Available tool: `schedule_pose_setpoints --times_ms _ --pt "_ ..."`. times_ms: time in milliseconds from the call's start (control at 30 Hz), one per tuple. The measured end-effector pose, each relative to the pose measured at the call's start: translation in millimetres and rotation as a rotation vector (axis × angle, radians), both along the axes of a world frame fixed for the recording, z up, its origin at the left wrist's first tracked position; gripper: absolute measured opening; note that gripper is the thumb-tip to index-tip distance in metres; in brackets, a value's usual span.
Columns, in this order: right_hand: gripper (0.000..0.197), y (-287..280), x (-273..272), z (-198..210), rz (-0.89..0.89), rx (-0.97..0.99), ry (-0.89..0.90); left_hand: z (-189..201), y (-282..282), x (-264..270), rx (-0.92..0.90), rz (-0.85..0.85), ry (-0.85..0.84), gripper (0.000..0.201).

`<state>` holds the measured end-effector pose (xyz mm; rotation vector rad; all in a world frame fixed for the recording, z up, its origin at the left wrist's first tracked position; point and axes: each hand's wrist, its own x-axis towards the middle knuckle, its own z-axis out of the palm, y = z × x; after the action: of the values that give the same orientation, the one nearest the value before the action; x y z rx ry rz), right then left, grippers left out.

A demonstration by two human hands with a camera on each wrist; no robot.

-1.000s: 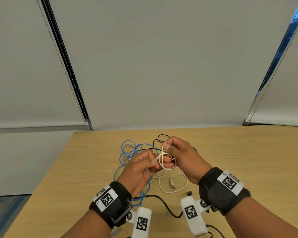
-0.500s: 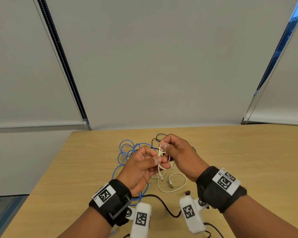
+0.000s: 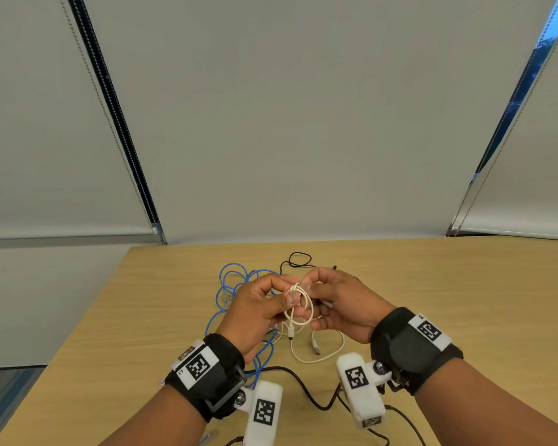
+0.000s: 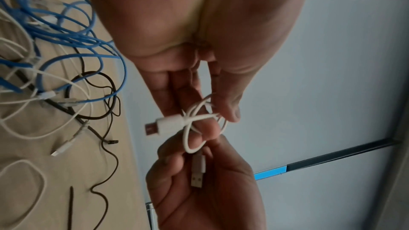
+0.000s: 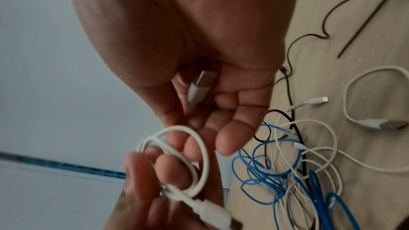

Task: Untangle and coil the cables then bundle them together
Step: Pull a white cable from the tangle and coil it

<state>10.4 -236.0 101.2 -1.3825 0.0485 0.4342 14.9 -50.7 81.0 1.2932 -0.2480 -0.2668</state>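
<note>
Both hands hold a short white cable [image 3: 298, 305] above the table, wound into a small coil. My left hand [image 3: 289, 289] pinches the coil [image 4: 199, 118] where the strands cross, with the micro plug [image 4: 163, 125] sticking out sideways. My right hand [image 3: 308, 299] has fingers through the loop [image 5: 188, 160] and keeps the USB plug [image 5: 199, 86] in its palm. Under the hands lies a tangle of blue cable [image 3: 236, 284], thin black cable [image 3: 298, 260] and another white cable [image 3: 319, 357].
The wooden table [image 3: 464, 300] runs to a wall with grey blinds. Its left edge [image 3: 87, 317] drops to the floor. A thicker black cable [image 3: 297, 384] snakes along the near side between my wrists.
The hands have drawn closer together around the white cable. The coil has got tighter, and one plug end now hangs below it.
</note>
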Motion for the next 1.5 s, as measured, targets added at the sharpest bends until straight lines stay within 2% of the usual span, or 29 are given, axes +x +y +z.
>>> schedule_pose_setpoints --times_ms 100,167,233,333,433,633,867,1033,1100,1233,1400,1500 --pt "0.008 -5.0 0.1 -2.0 0.060 -0.015 0.107 -4.5 -1.0 -2.9 0.003 0.005 -0.015 0.011" --pt "0.009 -4.6 -0.7 -2.0 0.070 -0.099 0.118 -6.7 -0.1 -2.6 0.001 0.042 0.016 0.011" --pt "0.009 0.1 -2.2 -3.8 -0.028 -0.277 -0.004 -7.4 1.4 -0.2 -0.010 0.106 0.052 0.008" --pt "0.011 11.6 -9.8 -2.4 -0.301 -0.559 -0.382 -7.1 3.5 3.6 -0.007 0.188 0.090 0.009" --pt "0.009 26.4 -20.4 -2.0 -0.194 -0.757 -0.608 -7.0 2.7 3.8 -0.002 0.247 0.107 0.012" --pt "0.016 31.2 -21.2 -15.1 -0.195 -0.970 -0.733 -8.9 -2.1 -0.6 -0.132 0.289 0.197 0.006" --pt "0.016 33.8 -17.2 -23.5 -0.277 -1.080 -0.792 -6.9 -5.7 -7.3 -0.163 0.257 0.288 0.005" --pt "0.020 28.3 -16.9 -18.7 -0.251 -1.190 -0.876 -3.1 -3.6 -5.6 0.033 0.237 0.189 0.004" --pt "0.019 28.1 -15.5 -16.4 -0.226 -1.138 -0.789 -5.2 -2.5 -2.5 0.200 0.276 0.074 0.006" --pt "0.019 25.8 -7.6 -11.8 -0.179 -0.823 -0.486 -17.7 2.2 0.6 0.557 0.314 -0.194 0.009" --pt "0.013 26.7 -5.8 -13.4 -0.204 -0.857 -0.475 -22.5 4.2 8.5 0.876 0.313 -0.437 0.009" --pt "0.009 29.5 -3.4 -11.6 -0.215 -0.774 -0.421 -20.7 4.8 13.3 0.958 0.298 -0.502 0.015"
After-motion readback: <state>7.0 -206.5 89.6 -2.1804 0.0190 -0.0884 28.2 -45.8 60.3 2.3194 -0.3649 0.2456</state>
